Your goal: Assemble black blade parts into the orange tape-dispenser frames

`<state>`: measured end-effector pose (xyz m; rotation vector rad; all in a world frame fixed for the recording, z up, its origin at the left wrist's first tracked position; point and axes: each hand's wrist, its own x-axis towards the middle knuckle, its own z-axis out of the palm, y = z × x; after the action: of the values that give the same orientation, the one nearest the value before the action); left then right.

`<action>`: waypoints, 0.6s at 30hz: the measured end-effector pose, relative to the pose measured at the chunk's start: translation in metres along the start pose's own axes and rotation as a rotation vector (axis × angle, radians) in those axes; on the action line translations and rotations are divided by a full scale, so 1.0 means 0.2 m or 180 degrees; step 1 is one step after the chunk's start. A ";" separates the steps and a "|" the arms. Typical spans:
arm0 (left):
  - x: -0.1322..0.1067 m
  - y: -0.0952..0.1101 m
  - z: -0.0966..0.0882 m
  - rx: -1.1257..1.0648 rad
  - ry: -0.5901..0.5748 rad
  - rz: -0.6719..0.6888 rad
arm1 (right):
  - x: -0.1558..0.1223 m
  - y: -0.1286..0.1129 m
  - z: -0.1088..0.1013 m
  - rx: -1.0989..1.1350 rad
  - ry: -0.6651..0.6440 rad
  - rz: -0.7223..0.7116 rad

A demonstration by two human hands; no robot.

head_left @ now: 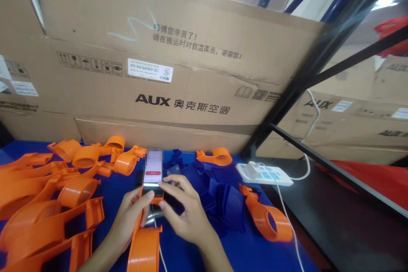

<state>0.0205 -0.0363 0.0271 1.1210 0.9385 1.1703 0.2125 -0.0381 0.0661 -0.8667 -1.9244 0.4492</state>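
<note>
An orange tape dispenser (145,246) lies in my left hand (129,212), its round hub toward me. My left thumb rests on the dark part near its far end, where a toothed strip (151,184) shows bright. With thumb and forefinger, my right hand (186,210) grips the right side of that same end. A phone (153,168) with a lit screen is just beyond the toothed end. Something shiny, partly hidden, lies beneath my hands.
Several orange tape dispensers (76,191) are heaped at the left; another (270,221) lies at the right. Flat blue pieces (228,204) are piled right of my hands. A white power strip (264,174) with cables sits near black rack bars. Large cardboard boxes (191,80) stand behind.
</note>
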 end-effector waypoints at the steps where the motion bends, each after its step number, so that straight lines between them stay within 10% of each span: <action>1: 0.00 -0.01 0.00 0.0067 -0.0015 -0.0004 | 0.00 0.00 0.01 -0.0031 -0.0080 -0.0025; 18: 0.04 0.01 -0.10 -0.1561 -0.0269 -0.0432 | 0.00 0.07 -0.09 -0.0698 0.0663 0.0529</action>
<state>0.0012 -0.0249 0.0252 0.6938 0.6048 1.1505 0.2344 -0.0305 0.0667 -1.1750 -1.7374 0.2363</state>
